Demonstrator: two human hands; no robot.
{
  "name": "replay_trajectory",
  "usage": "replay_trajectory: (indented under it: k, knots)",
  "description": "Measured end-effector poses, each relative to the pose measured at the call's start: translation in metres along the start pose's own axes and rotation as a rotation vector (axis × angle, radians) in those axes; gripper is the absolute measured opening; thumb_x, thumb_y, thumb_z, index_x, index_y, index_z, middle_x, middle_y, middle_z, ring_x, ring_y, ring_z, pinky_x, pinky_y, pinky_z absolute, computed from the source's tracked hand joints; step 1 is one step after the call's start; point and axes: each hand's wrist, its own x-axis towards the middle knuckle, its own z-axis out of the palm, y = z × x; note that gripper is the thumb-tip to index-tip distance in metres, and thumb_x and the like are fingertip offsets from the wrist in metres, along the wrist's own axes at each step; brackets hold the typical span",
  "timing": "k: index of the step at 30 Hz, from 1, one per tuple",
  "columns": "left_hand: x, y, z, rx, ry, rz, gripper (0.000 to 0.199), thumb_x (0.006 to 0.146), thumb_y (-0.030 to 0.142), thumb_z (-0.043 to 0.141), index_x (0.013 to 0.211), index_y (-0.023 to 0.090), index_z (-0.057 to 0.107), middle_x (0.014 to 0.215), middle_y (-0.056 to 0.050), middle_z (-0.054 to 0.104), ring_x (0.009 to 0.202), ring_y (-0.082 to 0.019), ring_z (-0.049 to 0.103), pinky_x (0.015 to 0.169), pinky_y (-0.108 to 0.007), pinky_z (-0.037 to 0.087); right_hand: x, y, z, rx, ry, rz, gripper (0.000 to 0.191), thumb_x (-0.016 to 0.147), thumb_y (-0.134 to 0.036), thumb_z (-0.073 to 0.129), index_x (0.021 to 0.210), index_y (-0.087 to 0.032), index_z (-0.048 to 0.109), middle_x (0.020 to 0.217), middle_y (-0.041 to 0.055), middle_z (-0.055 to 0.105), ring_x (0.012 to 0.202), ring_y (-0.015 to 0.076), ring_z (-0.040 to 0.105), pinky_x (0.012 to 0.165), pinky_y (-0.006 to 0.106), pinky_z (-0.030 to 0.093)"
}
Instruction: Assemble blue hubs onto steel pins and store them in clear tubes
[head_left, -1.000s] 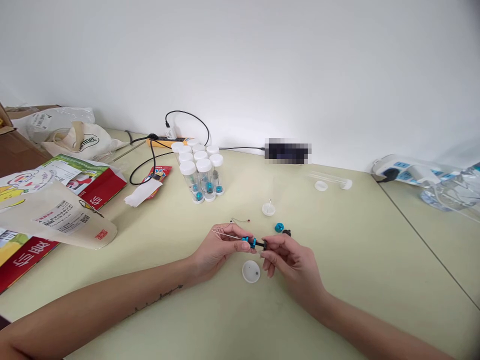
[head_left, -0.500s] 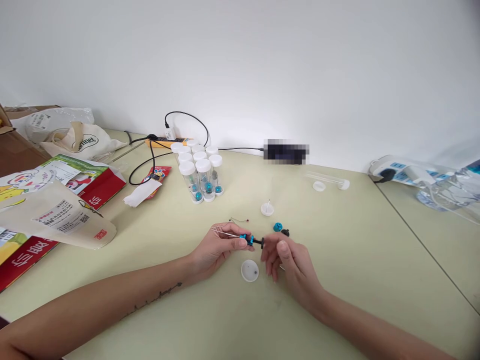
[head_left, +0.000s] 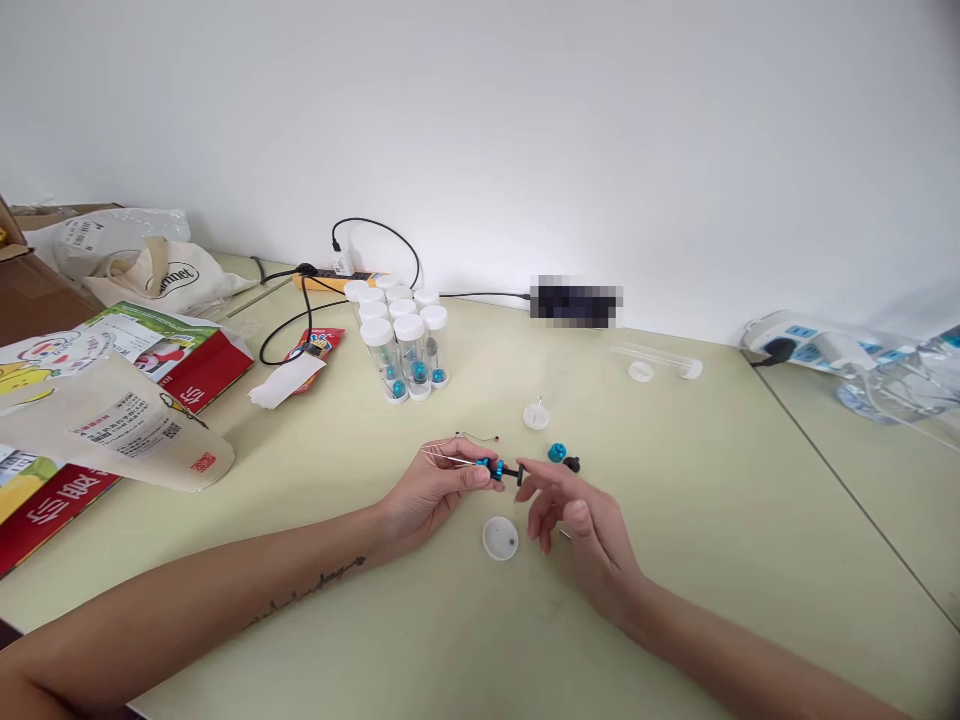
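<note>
Between thumb and fingers, my left hand (head_left: 435, 490) pinches a small blue and black part (head_left: 491, 468) with thin metal rods pointing left. A black stem with a flat disc end (head_left: 519, 475) sticks out to its right. My right hand (head_left: 581, 520) has its fingers apart, the index fingertip at the disc; a thin metal piece (head_left: 565, 534) shows by its lower fingers. Below the hands lies a white cap (head_left: 500, 539) with tiny dark bits in it. A blue piece (head_left: 556, 453) and a black piece (head_left: 572, 465) lie just beyond my right hand.
Capped clear tubes (head_left: 409, 345) stand in a group behind. Another white cap (head_left: 536, 416) holds a small upright pin. A clear tube (head_left: 652, 355) lies at the back right, near a power strip (head_left: 802, 340). A plastic cup (head_left: 142, 425) and boxes are at left.
My right index finger has straightened and moved left to the disc end. The held part has shifted slightly left and up with my left hand.
</note>
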Motion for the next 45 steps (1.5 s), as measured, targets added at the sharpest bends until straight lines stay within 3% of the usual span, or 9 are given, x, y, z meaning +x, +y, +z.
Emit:
replay_trajectory:
  k: [2,7,10,17,22,28,32,37,45]
  knots:
    - [-0.0001,0.0001,0.0004,0.004,0.006,0.006,0.013,0.070,0.013,0.073,0.083,0.016,0.070,0.084,-0.002,0.069,0.076,-0.013,0.067,0.079,-0.023,0.047,0.0001,-0.0006,0.0000,-0.005,-0.025,0.036,0.052,0.095,-0.052,0.022,0.112,-0.021,0.060,0.085,0.0065,0.058,0.061,0.0128,0.054,0.051,0.025,0.046]
    - [0.0000,0.0001,0.0012,0.009,0.004,0.013,0.014,0.069,0.014,0.074,0.082,0.016,0.070,0.084,-0.002,0.068,0.075,-0.014,0.067,0.079,-0.024,0.048,0.0011,-0.0014,0.0002,0.007,0.015,0.052,0.051,0.094,-0.054,0.025,0.129,-0.023,0.046,0.094,0.0062,0.057,0.055,0.0097,0.051,0.047,0.024,0.045]
    - [-0.0001,0.0000,0.0013,0.013,0.013,0.013,0.014,0.068,0.014,0.074,0.081,0.016,0.070,0.085,-0.002,0.068,0.076,-0.014,0.067,0.080,-0.025,0.047,0.0002,-0.0001,0.0005,-0.027,-0.028,0.071,0.055,0.094,-0.054,0.021,0.115,-0.019,0.058,0.080,0.0053,0.058,0.054,0.0106,0.051,0.045,0.023,0.043]
    - [-0.0004,0.0003,0.0022,0.012,0.032,0.012,0.017,0.065,0.015,0.077,0.080,0.016,0.069,0.085,-0.003,0.069,0.076,-0.015,0.067,0.082,-0.029,0.048,-0.0022,-0.0003,0.0001,-0.068,-0.022,0.086,0.055,0.094,-0.054,0.022,0.118,-0.019,0.056,0.076,0.0040,0.056,0.051,0.0100,0.048,0.043,0.022,0.039]
    - [-0.0010,0.0006,0.0029,0.014,0.033,0.008,0.017,0.064,0.016,0.077,0.079,0.016,0.069,0.084,-0.003,0.070,0.076,-0.015,0.066,0.085,-0.032,0.047,-0.0021,-0.0015,-0.0001,-0.083,0.009,0.045,0.050,0.095,-0.052,0.023,0.126,-0.023,0.049,0.086,0.0035,0.056,0.048,0.0078,0.046,0.043,0.022,0.039]
    - [-0.0007,0.0006,0.0029,0.020,0.024,0.012,0.017,0.065,0.015,0.077,0.079,0.016,0.068,0.085,-0.003,0.070,0.079,-0.017,0.067,0.084,-0.032,0.047,-0.0025,-0.0012,-0.0003,-0.090,0.021,0.076,0.047,0.095,-0.052,0.023,0.119,-0.022,0.052,0.087,0.0036,0.057,0.048,0.0078,0.046,0.042,0.022,0.038]
    - [-0.0015,0.0003,0.0048,0.042,0.006,0.021,0.017,0.064,0.013,0.076,0.078,0.015,0.068,0.084,-0.003,0.069,0.075,-0.016,0.066,0.080,-0.031,0.048,-0.0013,-0.0005,-0.0003,-0.119,-0.003,0.123,0.052,0.095,-0.051,0.019,0.092,-0.018,0.059,0.068,0.0020,0.055,0.048,0.0097,0.046,0.044,0.022,0.037]
    - [-0.0026,-0.0011,0.0068,0.095,-0.028,0.005,0.019,0.062,0.013,0.078,0.078,0.014,0.068,0.079,-0.005,0.070,0.073,-0.017,0.066,0.076,-0.033,0.049,0.0022,-0.0054,0.0030,-0.168,-0.044,0.176,0.037,0.094,-0.047,0.034,0.075,-0.019,0.050,0.054,-0.0031,0.048,0.045,0.0091,0.042,0.044,0.021,0.034]
    - [-0.0021,0.0001,0.0079,0.114,0.014,0.015,0.016,0.061,0.014,0.078,0.075,0.015,0.069,0.079,-0.005,0.070,0.076,-0.018,0.065,0.079,-0.033,0.047,0.0041,-0.0057,0.0044,-0.195,-0.010,0.234,0.020,0.090,-0.042,0.046,0.090,-0.022,0.051,0.056,-0.0044,0.046,0.048,0.0103,0.043,0.044,0.021,0.034]
